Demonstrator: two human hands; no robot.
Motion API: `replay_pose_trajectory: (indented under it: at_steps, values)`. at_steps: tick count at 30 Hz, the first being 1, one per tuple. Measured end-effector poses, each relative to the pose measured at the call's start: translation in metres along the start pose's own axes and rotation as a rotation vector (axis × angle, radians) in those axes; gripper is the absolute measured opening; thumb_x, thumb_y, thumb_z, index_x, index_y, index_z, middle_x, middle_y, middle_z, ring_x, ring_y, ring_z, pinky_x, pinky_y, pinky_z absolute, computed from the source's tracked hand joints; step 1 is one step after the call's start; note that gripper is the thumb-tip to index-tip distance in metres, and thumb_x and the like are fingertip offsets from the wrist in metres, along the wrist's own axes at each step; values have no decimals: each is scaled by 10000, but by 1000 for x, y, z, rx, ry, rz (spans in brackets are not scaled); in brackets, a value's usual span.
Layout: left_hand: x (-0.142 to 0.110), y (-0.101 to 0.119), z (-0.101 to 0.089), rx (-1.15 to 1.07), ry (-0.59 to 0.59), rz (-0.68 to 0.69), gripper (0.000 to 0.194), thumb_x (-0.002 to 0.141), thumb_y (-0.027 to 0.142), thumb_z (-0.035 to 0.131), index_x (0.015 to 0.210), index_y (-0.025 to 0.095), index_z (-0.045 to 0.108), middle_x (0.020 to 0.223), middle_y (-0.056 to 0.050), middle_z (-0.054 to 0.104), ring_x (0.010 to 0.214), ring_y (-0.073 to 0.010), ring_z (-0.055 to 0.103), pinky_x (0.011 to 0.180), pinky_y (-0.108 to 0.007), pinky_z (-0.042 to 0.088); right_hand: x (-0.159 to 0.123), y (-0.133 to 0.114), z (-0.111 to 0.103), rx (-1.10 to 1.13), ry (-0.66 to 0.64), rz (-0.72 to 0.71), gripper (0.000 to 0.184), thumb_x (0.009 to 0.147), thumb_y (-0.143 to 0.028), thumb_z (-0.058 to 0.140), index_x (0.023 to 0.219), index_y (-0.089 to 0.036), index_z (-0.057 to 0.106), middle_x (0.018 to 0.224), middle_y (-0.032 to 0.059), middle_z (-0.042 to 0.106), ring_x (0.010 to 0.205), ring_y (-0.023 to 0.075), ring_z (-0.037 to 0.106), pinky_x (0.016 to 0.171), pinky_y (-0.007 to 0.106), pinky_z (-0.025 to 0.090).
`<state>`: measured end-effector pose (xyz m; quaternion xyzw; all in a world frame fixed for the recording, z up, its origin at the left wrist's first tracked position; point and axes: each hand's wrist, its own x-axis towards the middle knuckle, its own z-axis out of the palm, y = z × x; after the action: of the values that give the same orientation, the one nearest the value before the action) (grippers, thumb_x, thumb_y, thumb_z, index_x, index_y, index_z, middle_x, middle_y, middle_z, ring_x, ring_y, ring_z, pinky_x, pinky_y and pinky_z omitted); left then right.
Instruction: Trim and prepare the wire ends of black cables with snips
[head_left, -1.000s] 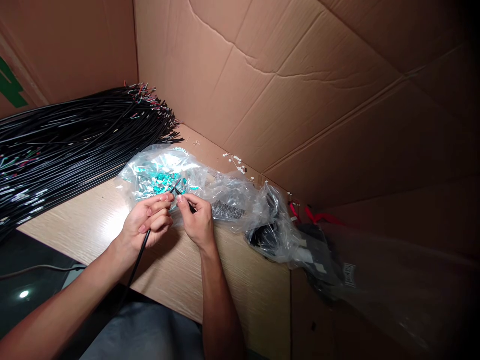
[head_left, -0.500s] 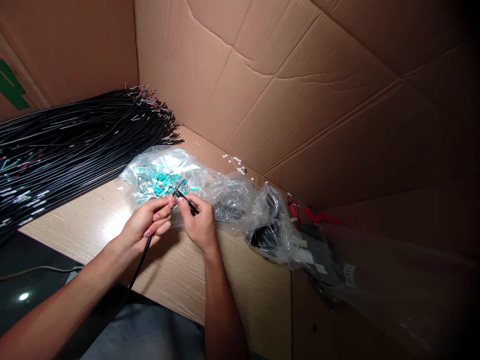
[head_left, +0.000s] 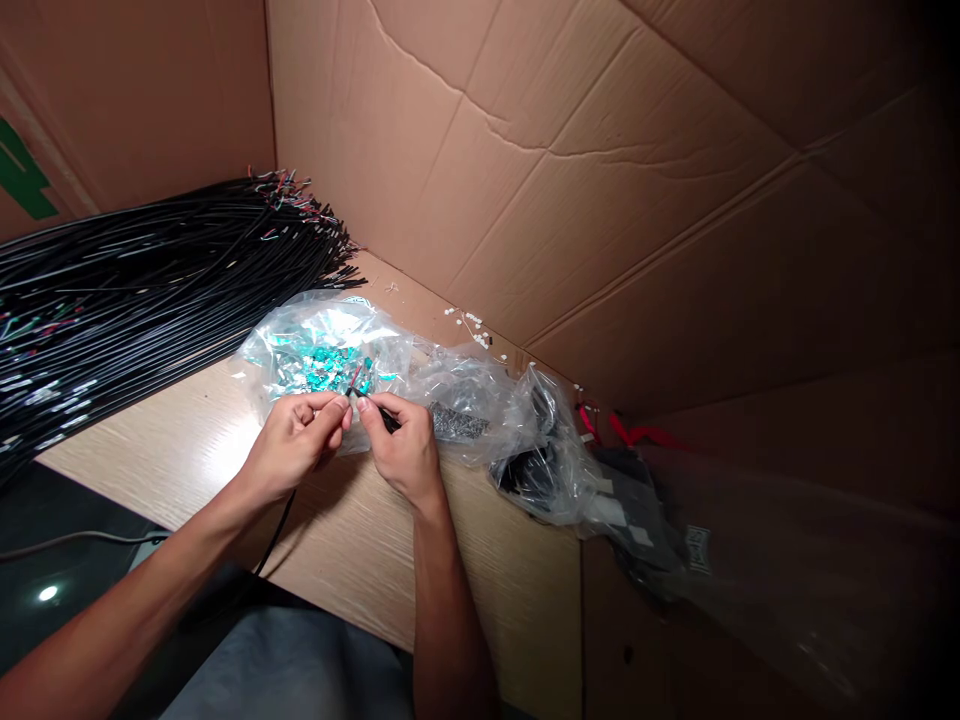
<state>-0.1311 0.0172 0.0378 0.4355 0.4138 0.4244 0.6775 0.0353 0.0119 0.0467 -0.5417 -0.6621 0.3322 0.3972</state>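
My left hand point(head_left: 304, 435) is closed in a pinch on a black cable point(head_left: 279, 530), which runs down from the hand toward my lap. Thin reddish and dark wires point(head_left: 355, 375) stick up from the cable end, just above the fingertips. Close beside it, my right hand point(head_left: 401, 440) is closed, thumb against fingers, on a slim black piece point(head_left: 387, 416); its kind is too small to tell. Both sets of fingertips nearly meet at the cable end. Behind them lies a clear plastic bag point(head_left: 259, 345) with small shiny teal-and-silver parts point(head_left: 322, 368).
A thick pile of black cables point(head_left: 150, 270) with coloured wire ends lies at the left. Rightward are a bag of small grey metal parts point(head_left: 459, 422), a bag of black pieces point(head_left: 529, 475) and a red-handled tool point(head_left: 645, 432). Cardboard walls point(head_left: 525, 180) stand behind the wooden table point(head_left: 360, 540).
My left hand has turned over, its fingers going from curled around the cable to a pinch near its end. The reddish wires show more plainly. My right hand has shifted slightly right.
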Motion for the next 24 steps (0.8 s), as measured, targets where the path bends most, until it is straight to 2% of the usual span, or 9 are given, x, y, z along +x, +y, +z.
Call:
replay_pose_trajectory:
  at_steps: [8,12,20,22,24]
  values:
    - [-2,7,9,245,100,118,403,946,509,635,716,180,615,523,47,447,444,-84,331,425,-215,232,-3,-6,-4,-12,23,1,331,1042,-410,572,838,-196,722,762,11,713,667,159,591,664,272,446]
    - [-3,2,13,380,149,188,376,948,468,610,727,165,647,556,38,456,488,-98,374,466,-225,263,-5,-7,-7,-27,18,-12,322,1040,-378,571,833,-185,725,774,18,724,680,155,598,681,266,435]
    - [-7,-12,14,673,231,327,345,974,405,573,786,152,714,612,8,582,545,-123,465,541,-249,338,-12,-4,-11,-63,54,-28,347,1036,-402,580,771,-187,640,663,-28,573,619,125,480,623,268,346]
    - [-9,-13,17,714,240,335,347,987,399,560,798,153,717,632,4,606,546,-121,473,549,-252,340,-15,-1,-13,-45,55,-29,354,1041,-411,571,773,-189,629,670,-29,560,634,128,477,632,271,343]
    - [-11,-12,22,713,231,317,363,1009,402,533,806,158,708,643,7,603,553,-121,481,556,-251,345,-17,4,-18,10,111,-8,371,1054,-440,547,785,-193,614,693,-25,546,660,135,474,646,271,350]
